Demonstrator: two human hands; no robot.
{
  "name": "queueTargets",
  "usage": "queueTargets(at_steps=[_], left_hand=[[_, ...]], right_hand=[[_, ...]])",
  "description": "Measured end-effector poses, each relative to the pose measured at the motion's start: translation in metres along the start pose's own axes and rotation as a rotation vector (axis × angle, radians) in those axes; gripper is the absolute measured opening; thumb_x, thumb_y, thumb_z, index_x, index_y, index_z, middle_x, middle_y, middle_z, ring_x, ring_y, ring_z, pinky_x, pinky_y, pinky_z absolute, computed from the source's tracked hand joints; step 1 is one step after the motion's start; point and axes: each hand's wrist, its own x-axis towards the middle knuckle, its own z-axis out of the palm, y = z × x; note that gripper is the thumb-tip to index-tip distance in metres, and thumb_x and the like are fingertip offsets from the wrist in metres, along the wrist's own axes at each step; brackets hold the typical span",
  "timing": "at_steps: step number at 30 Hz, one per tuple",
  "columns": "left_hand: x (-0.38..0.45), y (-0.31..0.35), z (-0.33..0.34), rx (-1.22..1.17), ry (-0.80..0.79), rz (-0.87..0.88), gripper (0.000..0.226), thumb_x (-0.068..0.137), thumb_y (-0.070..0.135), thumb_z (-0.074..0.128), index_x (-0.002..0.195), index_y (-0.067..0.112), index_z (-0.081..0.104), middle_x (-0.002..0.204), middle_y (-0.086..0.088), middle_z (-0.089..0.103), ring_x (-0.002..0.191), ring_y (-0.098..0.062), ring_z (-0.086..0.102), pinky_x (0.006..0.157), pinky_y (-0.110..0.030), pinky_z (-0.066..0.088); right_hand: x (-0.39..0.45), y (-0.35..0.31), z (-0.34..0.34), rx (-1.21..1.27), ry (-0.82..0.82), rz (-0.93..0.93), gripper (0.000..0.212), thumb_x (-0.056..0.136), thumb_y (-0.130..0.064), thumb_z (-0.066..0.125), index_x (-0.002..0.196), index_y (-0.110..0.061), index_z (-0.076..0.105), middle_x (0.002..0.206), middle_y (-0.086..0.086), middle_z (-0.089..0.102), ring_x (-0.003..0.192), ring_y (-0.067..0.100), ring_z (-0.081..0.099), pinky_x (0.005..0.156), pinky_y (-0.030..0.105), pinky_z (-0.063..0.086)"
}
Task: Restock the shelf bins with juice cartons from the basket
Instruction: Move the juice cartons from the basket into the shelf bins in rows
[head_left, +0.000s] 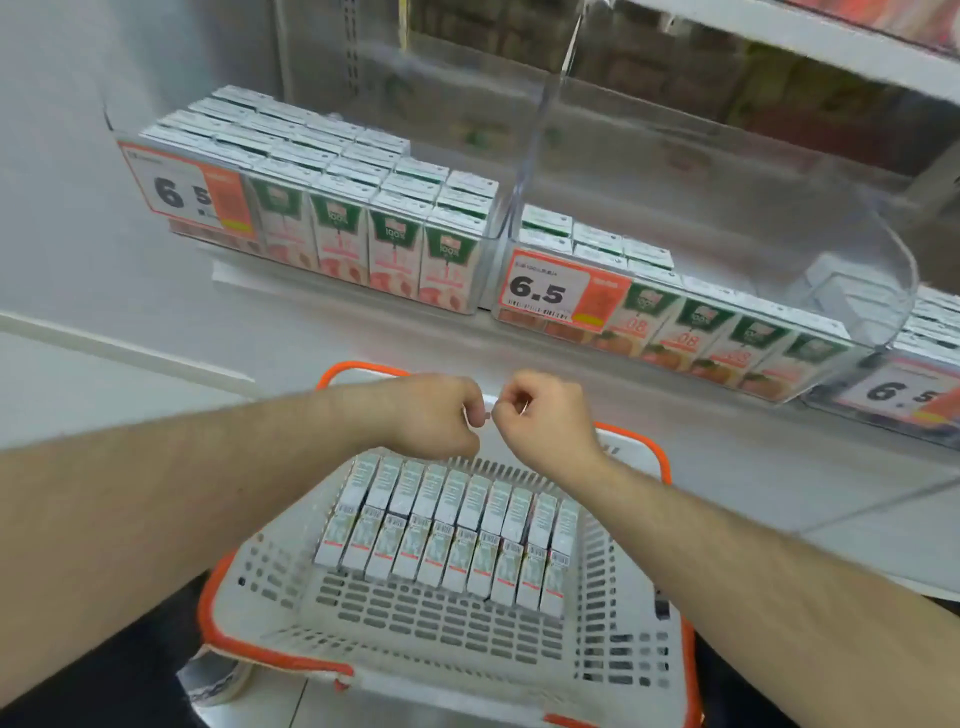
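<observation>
The small white object (485, 410) pinched between the two curled hands is mostly hidden by fingers. The rightmost clear plastic shelf bin (893, 395) is cut off by the frame edge. Goods on the blurred upper shelf (779, 78) are unreadable.

Perforated matt plastic basket (613, 587); glossy clear plastic shelf bins (524, 171)

White basket (291, 587) with orange rim has two neat rows of juice cartons (447, 530) lying flat, barcodes up. On the shelf, the clear left bin (488, 244) is packed with upright cartons; the middle bin (883, 291) is only partly filled.
</observation>
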Motion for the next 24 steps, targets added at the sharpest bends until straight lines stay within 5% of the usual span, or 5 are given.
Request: queueTargets(at_steps=[5, 9, 15, 18, 24], left_hand=[[0.035, 0.011, 0.053, -0.082, -0.084, -0.035, 0.017, 0.09, 0.022, 0.059, 0.107, 0.021, 0.055, 0.094, 0.005, 0.056, 0.069, -0.007, 0.049, 0.058, -0.024, 0.037], [0.056, -0.01, 0.097, -0.201, -0.14, -0.118, 0.011, 0.09, 0.023, 0.06, 0.1, 0.023, 0.054, 0.098, 0.002, 0.056, 0.086, -0.018, 0.054, 0.076, -0.029, 0.046], [0.072, -0.038, 0.116, -0.228, -0.17, -0.215, 0.006, 0.091, 0.018, 0.056, 0.094, 0.013, 0.057, 0.09, -0.01, 0.055, 0.073, -0.024, 0.049, 0.071, -0.03, 0.046], [0.081, -0.046, 0.124, -0.281, -0.185, -0.249, 0.013, 0.091, 0.02, 0.056, 0.104, 0.018, 0.056, 0.097, -0.003, 0.059, 0.064, -0.016, 0.05, 0.058, -0.025, 0.04], [0.091, -0.05, 0.132, -0.311, -0.22, -0.284, 0.024, 0.092, 0.023, 0.055, 0.116, 0.019, 0.055, 0.11, -0.002, 0.061, 0.101, -0.024, 0.063, 0.088, -0.039, 0.052]], right_hand=[[-0.034, 0.091, 0.056, -0.136, -0.381, 0.526, 0.007, 0.084, -0.02, 0.059, 0.085, -0.013, 0.06, 0.079, 0.003, 0.063, 0.073, 0.021, 0.059, 0.062, 0.03, 0.048], [-0.07, 0.141, 0.095, -0.206, -0.433, 0.962, 0.06, 0.082, -0.039, 0.064, 0.13, -0.008, 0.046, 0.116, 0.009, 0.061, 0.094, 0.025, 0.065, 0.061, 0.031, 0.053], [-0.092, 0.148, 0.124, -0.283, -0.52, 1.07, 0.135, 0.058, -0.085, 0.065, 0.155, -0.017, -0.001, 0.151, 0.018, 0.031, 0.135, 0.033, 0.042, 0.085, 0.036, 0.05], [-0.099, 0.158, 0.134, -0.299, -0.508, 1.091, 0.144, 0.053, -0.086, 0.067, 0.155, -0.02, -0.011, 0.154, 0.02, 0.025, 0.139, 0.035, 0.037, 0.1, 0.042, 0.048], [-0.121, 0.175, 0.142, -0.118, -0.383, 1.118, 0.139, 0.057, -0.071, 0.077, 0.152, -0.027, -0.015, 0.152, 0.016, 0.034, 0.13, 0.036, 0.047, 0.093, 0.045, 0.051]])
